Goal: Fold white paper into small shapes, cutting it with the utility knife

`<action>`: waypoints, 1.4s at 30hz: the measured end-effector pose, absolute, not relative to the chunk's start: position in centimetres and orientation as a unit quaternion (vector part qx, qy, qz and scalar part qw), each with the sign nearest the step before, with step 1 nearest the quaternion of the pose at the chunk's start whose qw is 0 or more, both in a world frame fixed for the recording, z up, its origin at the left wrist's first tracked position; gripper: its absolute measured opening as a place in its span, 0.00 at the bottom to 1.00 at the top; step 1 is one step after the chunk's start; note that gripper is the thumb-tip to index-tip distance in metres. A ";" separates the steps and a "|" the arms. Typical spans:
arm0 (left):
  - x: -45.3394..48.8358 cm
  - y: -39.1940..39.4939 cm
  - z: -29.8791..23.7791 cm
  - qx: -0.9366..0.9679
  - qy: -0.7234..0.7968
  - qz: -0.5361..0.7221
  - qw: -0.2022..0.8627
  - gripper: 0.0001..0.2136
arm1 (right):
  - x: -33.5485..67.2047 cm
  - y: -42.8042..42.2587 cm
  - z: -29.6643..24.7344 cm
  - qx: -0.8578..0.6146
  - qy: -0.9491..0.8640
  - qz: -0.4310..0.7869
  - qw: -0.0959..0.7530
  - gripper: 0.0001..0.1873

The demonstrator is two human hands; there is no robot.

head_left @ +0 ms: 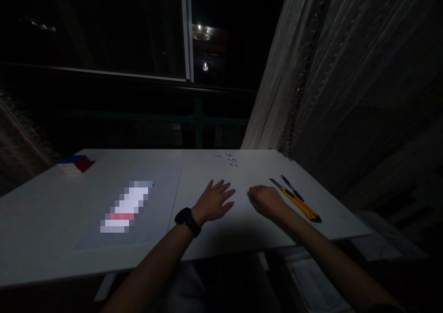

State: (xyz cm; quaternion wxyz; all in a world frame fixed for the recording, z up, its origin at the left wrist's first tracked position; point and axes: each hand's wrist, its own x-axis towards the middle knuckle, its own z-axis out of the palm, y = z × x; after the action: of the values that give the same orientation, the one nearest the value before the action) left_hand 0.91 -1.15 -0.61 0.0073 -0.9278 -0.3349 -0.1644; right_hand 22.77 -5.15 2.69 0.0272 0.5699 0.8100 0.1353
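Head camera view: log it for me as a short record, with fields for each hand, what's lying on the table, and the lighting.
Left hand: spread open, palm down, at the white rectangular table; black wristwatch on the wrist
Right hand: curled shut; contents, if any, hidden
Nearest right hand: yellow-and-black utility knife, blade out; slim dark pen beyond it
Far edge: small white pieces with dark marks
Left side: large white sheet; blue, red and white block
Lighting: dim

Blk wristwatch (pixel 188 221) w/ blk strap (pixel 196 229), L arm (pixel 155 262).
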 end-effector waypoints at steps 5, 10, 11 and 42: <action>2.4 -3.1 -1.0 -0.920 -0.350 -0.172 0.029 0.22 | 27.3 -6.5 3.4 0.742 0.644 0.178 -0.054 0.17; 3.4 -4.3 -2.5 -0.929 -0.336 -0.149 0.024 0.23 | 31.1 -8.0 2.3 0.790 0.575 0.208 -0.045 0.20; 3.2 -4.2 -2.4 -0.937 -0.318 -0.143 0.015 0.22 | 31.3 -8.2 1.9 0.785 0.581 0.212 -0.040 0.21; 1.3 -1.1 -2.2 -0.871 -0.460 -0.166 0.047 0.22 | 21.9 -1.4 2.5 0.523 0.302 -0.544 -0.582 0.19</action>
State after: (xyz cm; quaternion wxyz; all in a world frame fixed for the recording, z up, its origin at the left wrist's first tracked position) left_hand 1.26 -1.10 -2.17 0.0471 -0.8708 -0.4602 -0.1664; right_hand 21.87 -1.35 2.45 -0.5820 0.5233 0.3019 -0.5443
